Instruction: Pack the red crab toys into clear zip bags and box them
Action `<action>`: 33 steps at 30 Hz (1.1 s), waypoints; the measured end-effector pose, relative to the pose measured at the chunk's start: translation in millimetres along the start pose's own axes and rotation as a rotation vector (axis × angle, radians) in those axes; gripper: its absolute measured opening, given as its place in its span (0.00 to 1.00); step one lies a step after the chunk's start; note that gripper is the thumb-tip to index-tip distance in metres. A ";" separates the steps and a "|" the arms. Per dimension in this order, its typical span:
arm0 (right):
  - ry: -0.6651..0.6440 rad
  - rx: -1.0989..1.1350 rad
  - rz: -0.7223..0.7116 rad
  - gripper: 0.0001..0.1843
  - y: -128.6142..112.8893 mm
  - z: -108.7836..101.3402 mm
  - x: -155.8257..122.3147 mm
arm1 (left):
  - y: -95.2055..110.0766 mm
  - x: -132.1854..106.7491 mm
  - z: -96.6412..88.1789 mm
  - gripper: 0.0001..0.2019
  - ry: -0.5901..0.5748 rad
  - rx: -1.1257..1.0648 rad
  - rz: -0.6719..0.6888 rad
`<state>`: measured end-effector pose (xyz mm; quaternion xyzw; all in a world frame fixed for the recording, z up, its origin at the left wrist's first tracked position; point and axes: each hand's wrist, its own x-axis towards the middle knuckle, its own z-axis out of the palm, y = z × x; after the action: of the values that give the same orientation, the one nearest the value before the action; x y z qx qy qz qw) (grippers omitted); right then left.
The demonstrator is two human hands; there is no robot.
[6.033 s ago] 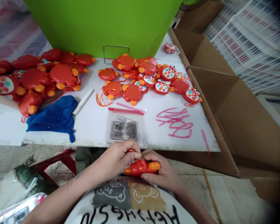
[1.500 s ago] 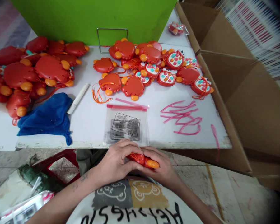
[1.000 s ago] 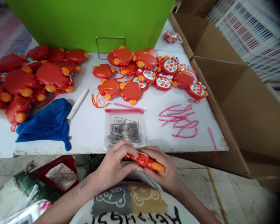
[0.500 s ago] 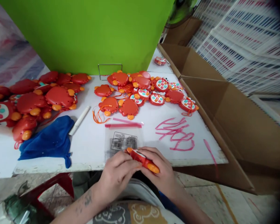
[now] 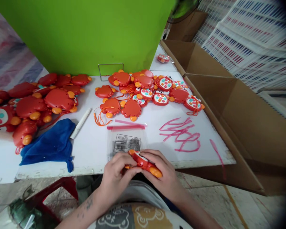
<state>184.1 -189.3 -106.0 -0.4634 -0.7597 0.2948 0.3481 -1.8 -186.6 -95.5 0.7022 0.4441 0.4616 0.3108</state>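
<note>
Both my hands grip one small red toy (image 5: 144, 163) with orange knobs, just at the near edge of the white table (image 5: 90, 149). My left hand (image 5: 116, 176) pinches its left end, fingers curled. My right hand (image 5: 163, 176) cups it from the right and underneath. A clear zip bag (image 5: 126, 141) with a pink seal strip and a printed label lies flat on the table right behind the toy.
Piles of the same red toys lie at the table's left (image 5: 33, 101) and middle back (image 5: 145, 90). A blue cloth (image 5: 51, 144) and a white marker (image 5: 81, 118) lie left of the bag. Open cardboard boxes (image 5: 240, 121) stand at the right, a green board (image 5: 85, 31) behind.
My hands have lifted the toy from my lap up to the table's edge, over the near end of the bag. The view has tilted upward.
</note>
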 end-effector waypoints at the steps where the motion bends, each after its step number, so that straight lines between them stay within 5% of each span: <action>1: 0.007 0.002 0.006 0.23 -0.2 1.0 -0.2 | -0.3 -0.4 1.7 0.06 0.003 -0.029 -0.086; 8: 0.025 -0.002 0.046 0.29 3.3 10.0 -4.4 | 0.9 -6.7 9.3 0.19 -0.125 -0.167 -0.318; 18: 0.072 0.175 0.080 0.29 0.7 25.9 -3.6 | 8.8 -3.3 17.3 0.18 -0.146 -0.427 -0.403; 33: 0.076 0.057 0.077 0.34 -2.0 30.1 -5.8 | 20.9 -3.1 16.4 0.26 -0.196 -0.163 -0.329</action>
<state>160.8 -199.1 -123.5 -0.4929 -0.7189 0.3116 0.3783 19.9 -198.4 -85.1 0.6344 0.4815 0.3683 0.4796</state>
